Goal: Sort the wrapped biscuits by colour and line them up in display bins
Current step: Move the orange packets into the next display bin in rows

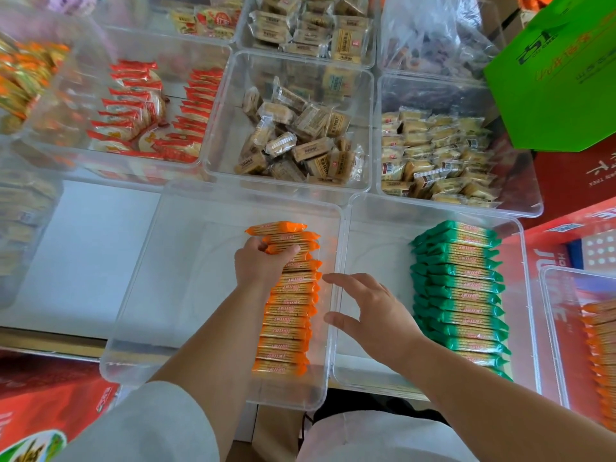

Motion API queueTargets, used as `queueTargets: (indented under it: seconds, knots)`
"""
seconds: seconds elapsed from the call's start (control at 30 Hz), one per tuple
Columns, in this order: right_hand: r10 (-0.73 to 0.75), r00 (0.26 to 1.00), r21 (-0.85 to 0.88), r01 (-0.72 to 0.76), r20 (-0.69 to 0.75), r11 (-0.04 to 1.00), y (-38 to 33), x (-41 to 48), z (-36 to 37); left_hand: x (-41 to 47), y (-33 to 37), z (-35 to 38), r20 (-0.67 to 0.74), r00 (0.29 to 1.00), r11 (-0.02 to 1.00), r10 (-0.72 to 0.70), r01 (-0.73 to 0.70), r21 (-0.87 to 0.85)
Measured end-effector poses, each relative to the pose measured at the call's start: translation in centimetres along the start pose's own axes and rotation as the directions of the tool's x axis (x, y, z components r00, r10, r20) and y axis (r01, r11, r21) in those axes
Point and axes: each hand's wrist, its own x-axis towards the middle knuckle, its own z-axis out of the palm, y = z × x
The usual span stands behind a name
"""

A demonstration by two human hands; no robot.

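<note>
Your right hand (373, 315) hangs loose — brace the orange row (288, 315) beside it while your left hand (261, 265), gripping the far packs (293, 237), squares them.

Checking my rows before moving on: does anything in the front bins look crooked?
Yes. The far end of the orange row is askew: the last few packs, gripped by the left hand, fan out of line. The green row looks even.

Setting: shop, bulk-snack display. Evidence: grid of clear bins (221, 121) holding loose individually wrapped snacks (296, 141), sorted by type; printed red cartons (43, 411) at 7 and 3 o'clock, green carton (560, 78) at 1 o'clock.
</note>
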Motion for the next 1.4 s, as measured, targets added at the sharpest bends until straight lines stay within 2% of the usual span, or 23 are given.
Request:
queueTargets:
  seconds: [0.2, 0.33, 0.63, 0.87, 1.0, 1.07, 1.17, 1.3, 1.4]
  knots:
    - [-0.006, 1.000, -0.001, 0.006, 0.009, 1.000, 0.0, -0.1, -0.1, -1.5, -0.9, -0.1, -0.150, 0.985, 0.990, 0.079, -0.060, 0.130]
    - [-0.005, 1.000, 0.003, 0.005, 0.015, 1.000, 0.0, 0.0, -0.1, -1.9, -1.7, 0.1, -0.078, 0.989, 0.974, 0.129, -0.111, 0.199]
    - [-0.001, 1.000, -0.014, 0.002, 0.027, 1.000, 0.0, -0.1, -0.2, -0.5, -1.4, 0.4, -0.068, 0.961, 0.911, 0.270, -0.232, 0.340]
    - [-0.001, 1.000, -0.031, 0.002, 0.024, 1.000, -0.1, -0.1, -0.3, 0.4, -0.9, 0.1, -0.079, 0.984, 0.986, 0.162, -0.158, 0.056]
    - [0.000, 1.000, -0.034, 0.001, 0.025, 0.999, 0.0, 0.1, -0.1, 1.6, 0.8, -0.3, -0.003, 0.998, 0.954, -0.070, 0.066, -0.294]
    - [0.002, 1.000, -0.033, -0.001, 0.028, 0.999, 0.0, 0.1, -0.1, 1.7, 1.5, -0.3, 0.043, 0.993, 0.920, -0.110, 0.118, -0.373]
    - [0.002, 1.000, -0.030, -0.001, 0.028, 1.000, 0.0, 0.1, -0.1, 1.2, 2.0, 0.0, 0.013, 0.997, 0.930, -0.075, 0.075, -0.360]
    - [-0.002, 1.000, -0.030, 0.003, 0.028, 1.000, 0.1, 0.1, -0.1, 0.4, 3.1, 0.6, -0.051, 0.999, 0.978, -0.014, 0.003, -0.209]
    - [0.000, 1.000, -0.027, 0.001, 0.028, 1.000, 0.1, 0.1, -0.2, 0.2, 3.2, 0.9, -0.046, 0.998, 0.993, 0.037, -0.042, -0.108]
